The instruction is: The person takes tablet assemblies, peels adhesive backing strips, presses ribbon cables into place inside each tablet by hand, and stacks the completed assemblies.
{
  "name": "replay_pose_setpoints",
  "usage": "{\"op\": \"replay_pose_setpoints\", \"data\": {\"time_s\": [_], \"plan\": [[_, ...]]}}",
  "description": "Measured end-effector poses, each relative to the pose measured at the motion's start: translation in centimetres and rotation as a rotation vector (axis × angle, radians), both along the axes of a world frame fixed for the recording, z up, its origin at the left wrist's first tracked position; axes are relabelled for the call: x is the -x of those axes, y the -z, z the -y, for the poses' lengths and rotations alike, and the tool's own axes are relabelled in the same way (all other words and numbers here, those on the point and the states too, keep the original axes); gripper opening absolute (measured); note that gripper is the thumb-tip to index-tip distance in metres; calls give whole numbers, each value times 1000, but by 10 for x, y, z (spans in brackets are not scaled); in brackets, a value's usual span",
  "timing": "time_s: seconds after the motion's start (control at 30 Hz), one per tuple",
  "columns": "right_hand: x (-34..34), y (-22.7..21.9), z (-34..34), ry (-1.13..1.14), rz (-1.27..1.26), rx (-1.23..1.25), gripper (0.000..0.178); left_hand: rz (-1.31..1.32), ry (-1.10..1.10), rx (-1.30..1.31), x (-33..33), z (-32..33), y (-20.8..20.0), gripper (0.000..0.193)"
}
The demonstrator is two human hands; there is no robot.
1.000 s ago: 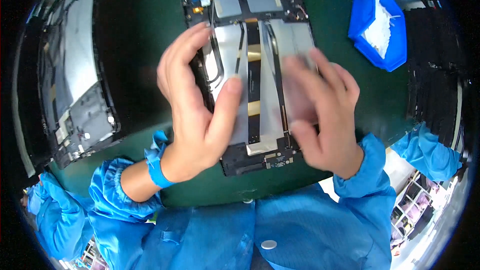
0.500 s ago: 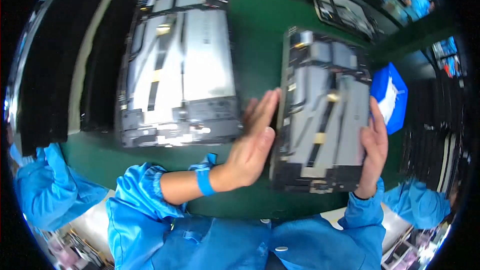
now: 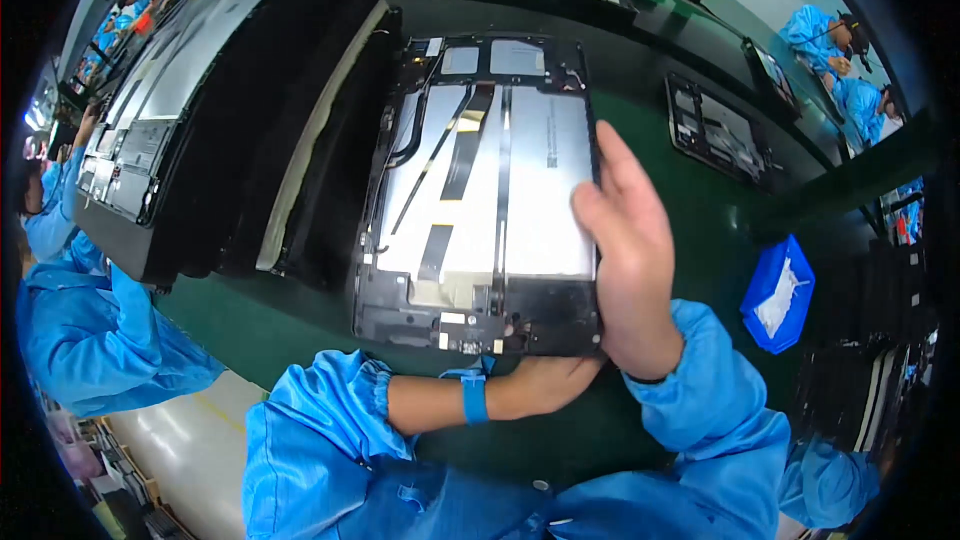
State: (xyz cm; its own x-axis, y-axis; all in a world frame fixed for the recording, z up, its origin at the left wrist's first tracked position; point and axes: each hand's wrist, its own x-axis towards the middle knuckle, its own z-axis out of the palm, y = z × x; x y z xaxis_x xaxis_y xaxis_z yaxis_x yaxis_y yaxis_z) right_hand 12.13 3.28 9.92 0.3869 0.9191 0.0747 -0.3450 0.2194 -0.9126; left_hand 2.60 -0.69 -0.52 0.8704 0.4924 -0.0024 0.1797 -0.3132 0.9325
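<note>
An opened tablet with silver battery plates, dark ribbon cables and a black frame is in front of me, its inner side up. My right hand grips its right edge, the thumb on the upper face and the fingers along the side. My left hand is at its lower right corner, partly under it and near my right wrist; its fingers are hidden. A blue strap is round my left wrist.
At left stands a tall stack of black trays, with another opened tablet on top. A blue bin holding white pieces is at right. Beyond lies another opened device. Dark stacked panels stand far right; co-workers sit beyond.
Two tablets lay apart before; now one shows in front of me. My left hand moved from between them to the lower edge. The view turned, showing more of the left stack.
</note>
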Motion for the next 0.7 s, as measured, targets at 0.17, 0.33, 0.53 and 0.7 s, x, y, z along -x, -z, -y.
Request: {"op": "replay_pose_setpoints", "data": {"time_s": [0.17,0.33,0.53,0.7], "plan": [[1,16,5,-78,103,117,66,-154,73,241,5,-6,-11,30],[25,10,8,-131,-26,120,76,260,43,498,13,12,32,33],[16,1,24,-115,8,181,70,158,169,501,10,41,50,36],[-96,9,-42,6,748,-50,44,280,-107,73,-1,-1,-14,35]]}}
